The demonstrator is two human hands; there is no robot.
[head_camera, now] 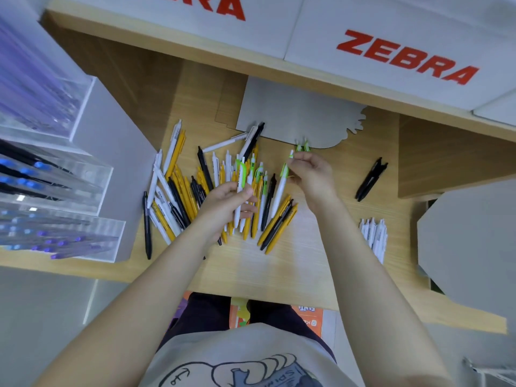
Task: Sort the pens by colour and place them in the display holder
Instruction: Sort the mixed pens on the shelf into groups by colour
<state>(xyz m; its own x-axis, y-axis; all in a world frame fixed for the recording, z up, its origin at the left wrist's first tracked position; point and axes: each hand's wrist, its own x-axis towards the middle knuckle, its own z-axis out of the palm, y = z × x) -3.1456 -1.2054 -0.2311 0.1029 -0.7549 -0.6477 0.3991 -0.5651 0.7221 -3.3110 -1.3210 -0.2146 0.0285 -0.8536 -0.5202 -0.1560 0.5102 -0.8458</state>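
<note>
A mixed pile of yellow, black and white pens (pixel 178 196) lies spread over the wooden shelf (pixel 279 269). My left hand (pixel 223 205) reaches into the pile and grips a white pen with a green clip (pixel 240 188). My right hand (pixel 310 174) holds a few white pens with green clips (pixel 282 188); their green tips show above the fingers. To the right lie a small group of black pens (pixel 370 180) and a bundle of white pens (pixel 375 237). The clear acrylic display holder (pixel 83 188) stands at the left with blue and purple pens in its tiers.
A grey card with a wavy edge (pixel 293 113) lies behind the pile. White boxes with red ZEBRA lettering (pixel 405 54) sit on the shelf above. A grey panel (pixel 469 247) stands at the right. Bare wood shows between my arms.
</note>
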